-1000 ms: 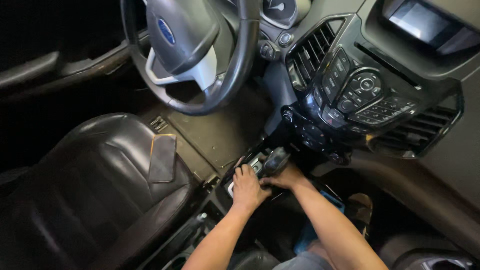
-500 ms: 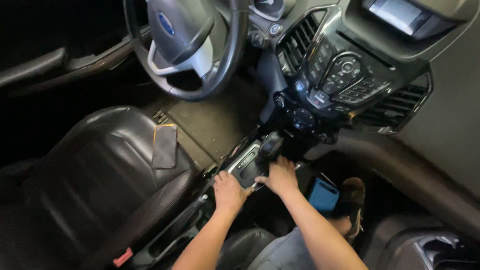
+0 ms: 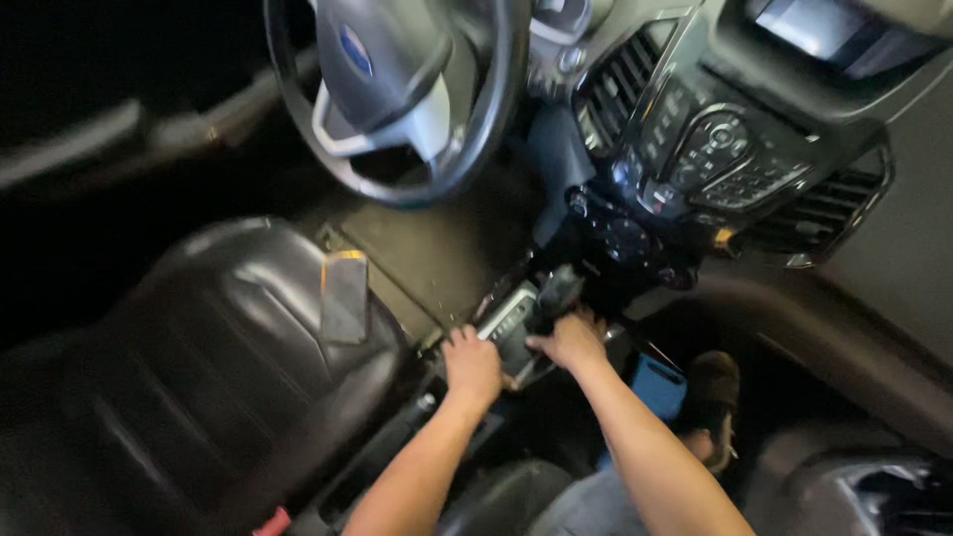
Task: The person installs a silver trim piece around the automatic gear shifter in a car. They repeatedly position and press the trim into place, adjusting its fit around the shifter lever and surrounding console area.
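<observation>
Inside a car, the left hand (image 3: 473,363) has its fingers curled over the edge of the silver gear panel (image 3: 508,320). The right hand (image 3: 573,340) grips the same panel just below the black gear stick (image 3: 558,290). A flat phone (image 3: 344,296) lies on the black seat (image 3: 228,367), well left of the fingers. The steering wheel (image 3: 397,94) is above.

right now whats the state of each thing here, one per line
left hand: closed on the near edge of the gear shift trim
right hand: resting at the base of the gear lever
gear lever: upright
gear shift trim: under both hands
phone: flat on the driver seat
dashboard screen: lit
</observation>
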